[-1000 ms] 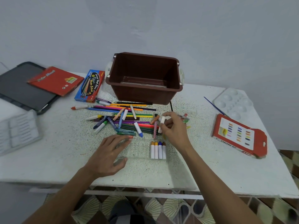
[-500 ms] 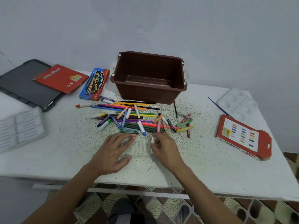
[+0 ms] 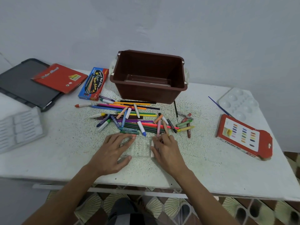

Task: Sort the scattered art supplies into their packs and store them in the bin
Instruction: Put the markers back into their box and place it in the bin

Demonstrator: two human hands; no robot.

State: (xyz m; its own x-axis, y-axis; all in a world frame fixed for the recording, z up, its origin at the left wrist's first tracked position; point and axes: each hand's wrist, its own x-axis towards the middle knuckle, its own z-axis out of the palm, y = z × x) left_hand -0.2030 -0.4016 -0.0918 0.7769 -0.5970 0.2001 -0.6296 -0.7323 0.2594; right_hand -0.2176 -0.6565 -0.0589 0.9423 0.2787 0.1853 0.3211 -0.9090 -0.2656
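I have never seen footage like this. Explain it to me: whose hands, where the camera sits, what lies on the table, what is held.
No machine: a person wears one camera on the head, so the view looks down at their bare hands. On the white table stands a brown bin, with scattered pencils, pens and crayons before it. A blue pencil box lies left, a red oil pastels box and white palette right. The left hand rests flat on a clear tray; the right hand covers its other end, over a white crayon, and whether its grip holds anything is hidden.
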